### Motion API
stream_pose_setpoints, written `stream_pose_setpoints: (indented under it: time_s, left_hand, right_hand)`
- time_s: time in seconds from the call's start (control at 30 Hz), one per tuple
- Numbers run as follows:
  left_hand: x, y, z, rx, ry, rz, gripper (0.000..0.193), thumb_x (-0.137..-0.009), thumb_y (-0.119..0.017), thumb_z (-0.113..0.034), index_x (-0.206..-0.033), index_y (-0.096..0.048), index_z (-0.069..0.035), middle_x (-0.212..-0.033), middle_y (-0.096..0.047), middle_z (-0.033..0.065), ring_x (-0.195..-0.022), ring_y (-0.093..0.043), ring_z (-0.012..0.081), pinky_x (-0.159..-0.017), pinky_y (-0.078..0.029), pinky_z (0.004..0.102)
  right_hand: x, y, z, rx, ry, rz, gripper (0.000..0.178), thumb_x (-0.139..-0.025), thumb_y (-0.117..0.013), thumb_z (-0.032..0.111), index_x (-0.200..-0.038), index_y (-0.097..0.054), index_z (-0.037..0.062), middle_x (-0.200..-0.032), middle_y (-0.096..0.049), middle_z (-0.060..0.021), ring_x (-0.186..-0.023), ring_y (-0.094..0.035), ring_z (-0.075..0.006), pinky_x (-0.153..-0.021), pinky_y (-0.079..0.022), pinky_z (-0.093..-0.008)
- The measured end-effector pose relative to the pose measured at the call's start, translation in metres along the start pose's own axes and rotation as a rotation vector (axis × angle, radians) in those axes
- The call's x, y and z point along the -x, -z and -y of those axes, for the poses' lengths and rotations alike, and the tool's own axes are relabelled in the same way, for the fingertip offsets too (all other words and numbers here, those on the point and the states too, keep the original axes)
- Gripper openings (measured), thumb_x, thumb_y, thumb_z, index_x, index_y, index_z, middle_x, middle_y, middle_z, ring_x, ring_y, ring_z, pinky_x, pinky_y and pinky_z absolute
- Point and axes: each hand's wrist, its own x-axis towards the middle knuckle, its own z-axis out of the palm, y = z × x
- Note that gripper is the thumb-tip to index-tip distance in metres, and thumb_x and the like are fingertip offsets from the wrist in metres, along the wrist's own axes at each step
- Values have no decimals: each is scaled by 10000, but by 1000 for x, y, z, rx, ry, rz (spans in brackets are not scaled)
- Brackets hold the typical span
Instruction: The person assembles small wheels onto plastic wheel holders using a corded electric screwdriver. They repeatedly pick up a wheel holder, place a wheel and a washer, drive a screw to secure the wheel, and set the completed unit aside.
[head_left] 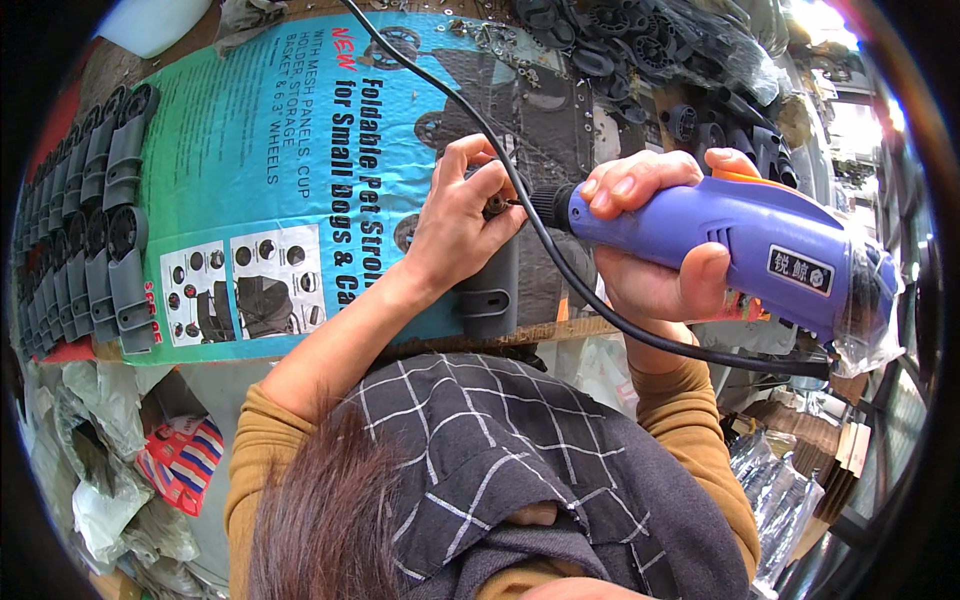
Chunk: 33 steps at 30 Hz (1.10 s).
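A purple electric screwdriver [735, 245] lies level in my right hand [655, 235], fingers wrapped round its body. Its black nose and bit point left, toward the fingertips of my left hand [462, 222]. Those fingers are closed at the upper end of a grey plastic bracket [488, 300], which sits near the bench's front edge. A small metal piece shows between thumb and fingers where the bit meets them; its exact kind is hard to make out. The black power cord [450, 95] runs across in front of the bit and loops under the tool.
Printed cardboard [220, 150] covers the bench. Rows of similar grey brackets [125, 250] stand at the left. Loose screws and small hardware [500, 45] lie at the back, beside black plastic parts [640, 60]. Plastic bags [110, 500] hang at lower left.
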Motion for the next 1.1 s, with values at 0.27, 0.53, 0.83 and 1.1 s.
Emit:
stream_pose_setpoints:
  time_s: [0.27,0.53,0.83,1.1]
  left_hand:
    - [1,1,-1,-62,22,12,322,-646,-758,8,-915,-597,-65,-1238,-435,130,-1156,-465,304,-962,-421,389]
    - [-2,0,-2,-29,46,-11,442,-669,-737,-21,-1080,-580,-62,-1237,-450,153,-1178,-455,330,-995,-402,415]
    - [-3,-2,0,-49,16,-54,417,-704,-675,-6,-1108,-579,-49,-1208,-483,154,-1115,-514,365,-953,-435,415]
    - [-3,-3,4,-18,46,-40,415,-710,-670,-4,-1112,-583,-54,-1188,-493,166,-1104,-520,375,-954,-431,427]
  right_hand:
    - [-1,-10,-5,30,-18,-67,733,-856,-660,555,-1239,-284,56,-828,-602,-120,-725,-628,-214,-727,-546,-363]
    - [-3,-9,-6,33,-67,0,736,-833,-697,549,-1228,-300,72,-833,-619,-119,-721,-633,-201,-717,-551,-353]
    - [-10,-8,-4,68,-99,163,679,-865,-655,523,-1318,-373,103,-825,-585,-131,-728,-589,-235,-714,-509,-420]
    - [-9,-6,-8,118,-161,205,749,-838,-675,571,-1331,-351,110,-821,-569,-113,-722,-585,-234,-706,-505,-415]
